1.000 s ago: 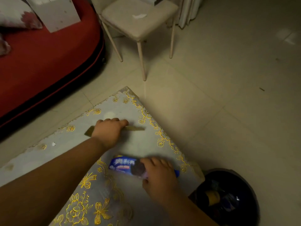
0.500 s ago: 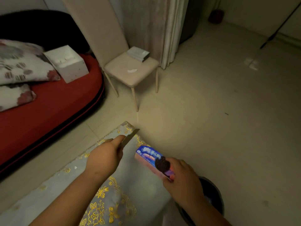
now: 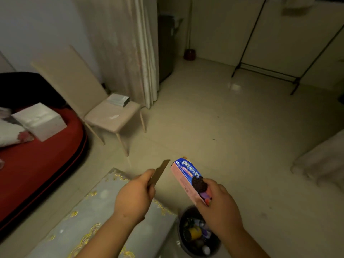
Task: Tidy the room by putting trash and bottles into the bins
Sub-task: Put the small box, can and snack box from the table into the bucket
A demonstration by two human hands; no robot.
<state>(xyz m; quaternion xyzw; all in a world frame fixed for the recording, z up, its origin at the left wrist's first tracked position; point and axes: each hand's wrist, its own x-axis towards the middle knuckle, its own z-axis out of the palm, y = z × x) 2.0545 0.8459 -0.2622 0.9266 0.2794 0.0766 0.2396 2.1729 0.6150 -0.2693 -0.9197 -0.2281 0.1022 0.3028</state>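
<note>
Left hand (image 3: pixel 134 196): fingers curled round the lower end of a flat brown cardboard strip (image 3: pixel 160 172). The strip slanted up and to the right, held in the air past the far corner of the counter (image 3: pixel 89 220).

Right hand (image 3: pixel 219 203): closed round the lower end of a cookie box (image 3: pixel 187 175). The box was blue on its face, with a dark sandwich cookie printed there, and pink on its side. It was tilted, its upper end pointing away and to the left, and it was carried clear of every surface. Its top corner came near the tip of the strip, but the two were apart.

Bin (image 3: pixel 180 229): dark and round, on the floor (image 3: pixel 223 127) just beside the counter's right edge, directly below the right hand. It held cans and bottles, among them a yellow can (image 3: pixel 193 233).

Counter: covered by a grey cloth with a gold floral pattern.

Chair (image 3: pixel 111 118): pale, tall-backed, beyond the counter, with a small stack of papers (image 3: pixel 119 99) at the back of its seat.

Bed (image 3: pixel 37 164): red, at left, bearing a white box (image 3: pixel 39 121) and a flowered pillow (image 3: pixel 11 132).

Curtain (image 3: pixel 130 49): pale, behind the chair.

Clothes rack (image 3: pixel 270 71): black, at the far right.
</note>
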